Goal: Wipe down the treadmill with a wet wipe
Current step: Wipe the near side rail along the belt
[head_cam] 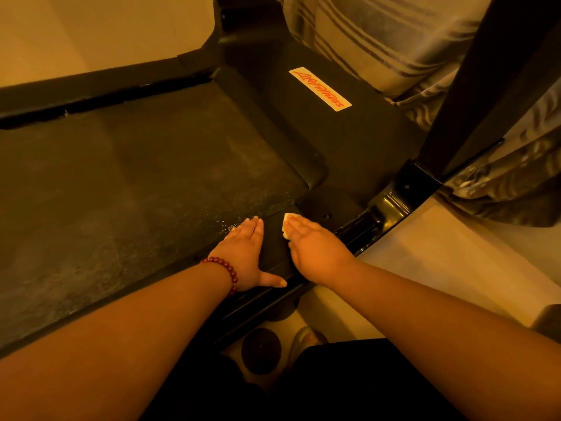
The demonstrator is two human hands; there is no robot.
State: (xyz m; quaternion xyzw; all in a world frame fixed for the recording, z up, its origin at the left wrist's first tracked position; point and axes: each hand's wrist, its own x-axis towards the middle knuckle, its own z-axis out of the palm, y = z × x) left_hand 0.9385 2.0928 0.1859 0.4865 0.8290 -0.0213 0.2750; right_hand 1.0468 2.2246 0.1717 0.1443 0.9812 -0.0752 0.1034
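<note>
A black treadmill fills the view, its dusty running belt [136, 183] stretching left and its motor cover [349, 141] ahead. My right hand [315, 247] lies flat on the near side rail [273, 250], fingers straight, pressing a folded white wet wipe [287, 223] whose edges show past my fingertips. My left hand [244, 253], with a red bead bracelet at the wrist, rests flat beside it with straight fingers at the belt's edge and holds nothing.
A white label with red lettering [319, 89] sits on the motor cover. A black upright post [485, 86] rises at the right, with striped curtain fabric [379, 41] behind it. Pale floor [440, 268] lies to the right, and a shoe [305, 341] shows below.
</note>
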